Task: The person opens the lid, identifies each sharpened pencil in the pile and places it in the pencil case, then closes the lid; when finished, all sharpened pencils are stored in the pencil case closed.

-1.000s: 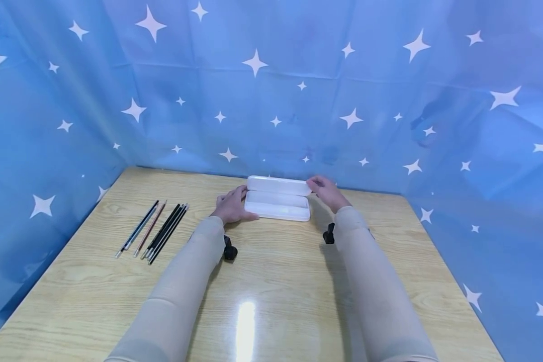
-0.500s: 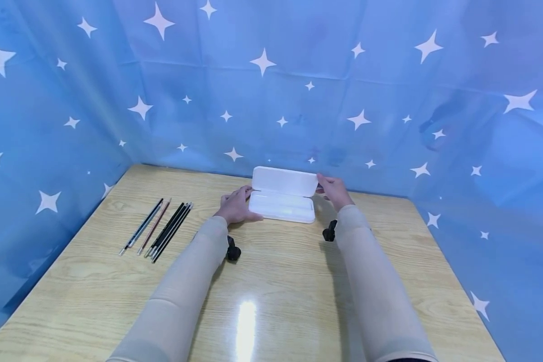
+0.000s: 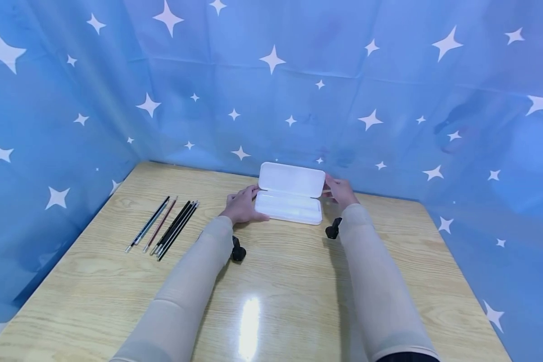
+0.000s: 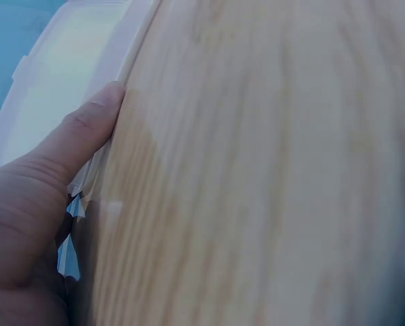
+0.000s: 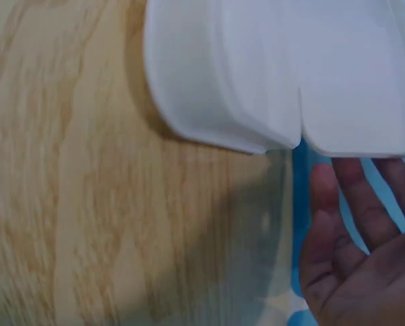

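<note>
A white plastic pencil case [image 3: 288,208] lies open near the back of the table, its lid [image 3: 291,179] tilted up and back at the hinge. No contents show inside it. My left hand [image 3: 243,206] grips the left end of the case. In the left wrist view its thumb [image 4: 87,129] presses along the front edge, with the other fingers partly hidden behind the end. At the lid's right end is my right hand [image 3: 341,192]. In the right wrist view its fingers [image 5: 365,197] reach loosely behind the lid's edge, palm towards the camera.
Several slim pencils, among them a dark bundle [image 3: 176,230], a red pencil [image 3: 161,223] and blue-black ones [image 3: 148,223], lie on the left of the wooden table [image 3: 289,286]. A blue star-patterned curtain [image 3: 294,100] hangs right behind the case.
The lid has swung further up and back on its hinge, with my right hand moving along at its end. My left hand keeps its grip on the case. The head view has shifted slightly.
</note>
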Demonstrator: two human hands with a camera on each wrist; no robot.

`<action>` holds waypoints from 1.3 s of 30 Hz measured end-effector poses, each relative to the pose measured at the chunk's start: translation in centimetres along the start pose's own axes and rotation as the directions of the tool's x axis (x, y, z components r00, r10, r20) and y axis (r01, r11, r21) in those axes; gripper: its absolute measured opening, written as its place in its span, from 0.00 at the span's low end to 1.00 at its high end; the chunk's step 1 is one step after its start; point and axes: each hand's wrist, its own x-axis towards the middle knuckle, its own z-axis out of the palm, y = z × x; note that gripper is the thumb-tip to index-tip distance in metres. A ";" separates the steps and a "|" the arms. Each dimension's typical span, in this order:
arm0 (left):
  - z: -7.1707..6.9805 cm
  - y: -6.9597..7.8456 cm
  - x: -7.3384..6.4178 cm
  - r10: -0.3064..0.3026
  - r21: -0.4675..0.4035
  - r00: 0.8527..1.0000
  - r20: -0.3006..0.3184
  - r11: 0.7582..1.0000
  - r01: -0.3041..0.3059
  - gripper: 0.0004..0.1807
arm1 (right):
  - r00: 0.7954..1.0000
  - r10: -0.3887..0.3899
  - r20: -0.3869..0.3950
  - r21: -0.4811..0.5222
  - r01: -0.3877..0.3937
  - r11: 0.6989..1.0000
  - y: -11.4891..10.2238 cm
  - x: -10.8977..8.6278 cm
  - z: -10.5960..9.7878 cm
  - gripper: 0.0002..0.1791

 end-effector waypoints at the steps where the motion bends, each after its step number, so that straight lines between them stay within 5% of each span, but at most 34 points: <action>1: 0.1 0.1 0.1 0.000 0.002 1.000 0.000 1.000 0.000 0.62 | 1.000 0.014 0.002 0.011 -0.014 1.000 0.1 0.0 -0.1 0.34; 12: 0.3 1.0 0.3 0.007 0.003 1.000 0.012 1.000 -0.007 0.62 | 0.995 0.089 -0.047 0.042 -0.087 0.995 0.7 -0.1 -0.5 0.31; 27: -0.1 0.5 -0.1 0.000 0.013 1.000 -0.007 1.000 0.000 0.62 | 0.999 -0.040 0.029 -0.152 0.044 0.987 0.7 -1.2 -0.6 0.31; 30: -0.2 0.5 -0.2 -0.002 0.003 1.000 -0.009 1.000 0.002 0.63 | 0.994 -0.078 0.076 -0.242 0.095 0.966 0.8 -1.9 -0.3 0.33; 34: -0.2 0.5 -0.3 -0.007 0.009 1.000 -0.007 1.000 0.007 0.62 | 0.977 -0.156 0.144 -0.400 0.201 0.894 0.9 -3.1 0.1 0.33; 39: -0.2 0.5 -0.4 -0.018 0.006 1.000 0.004 1.000 0.018 0.63 | 0.952 -0.197 0.232 -0.445 0.284 0.849 1.3 -4.6 0.5 0.25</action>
